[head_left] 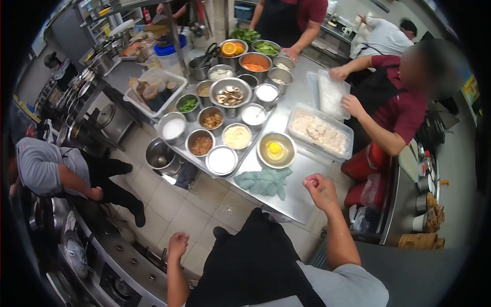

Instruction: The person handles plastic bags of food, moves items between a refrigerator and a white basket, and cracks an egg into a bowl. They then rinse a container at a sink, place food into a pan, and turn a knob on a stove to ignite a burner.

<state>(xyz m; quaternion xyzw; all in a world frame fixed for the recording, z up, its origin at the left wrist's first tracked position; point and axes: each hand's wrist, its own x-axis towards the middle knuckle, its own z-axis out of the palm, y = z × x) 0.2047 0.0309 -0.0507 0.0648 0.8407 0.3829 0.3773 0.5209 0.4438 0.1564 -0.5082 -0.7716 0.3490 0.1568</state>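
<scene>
My right hand (321, 190) hovers over the near right corner of the steel table, fingers bent and fingertips drawn together. Whatever they hold, if anything, is too small to make out. Just left of it lies a crumpled blue-green cloth (264, 182). Beyond the cloth stands a steel bowl (286, 159) with raw egg (275, 150) in it. My left hand (177, 244) hangs over the floor away from the table, empty, its fingers loosely bent and apart.
Several steel containers of mushrooms (229, 95), shredded carrot (253, 67) and white powder (221, 160) crowd the table. A plastic tub (321, 130) holds pale crumbs. At right, a co-worker's hands (352, 105) touch a clear tub (332, 94). Another person (53, 169) stands left.
</scene>
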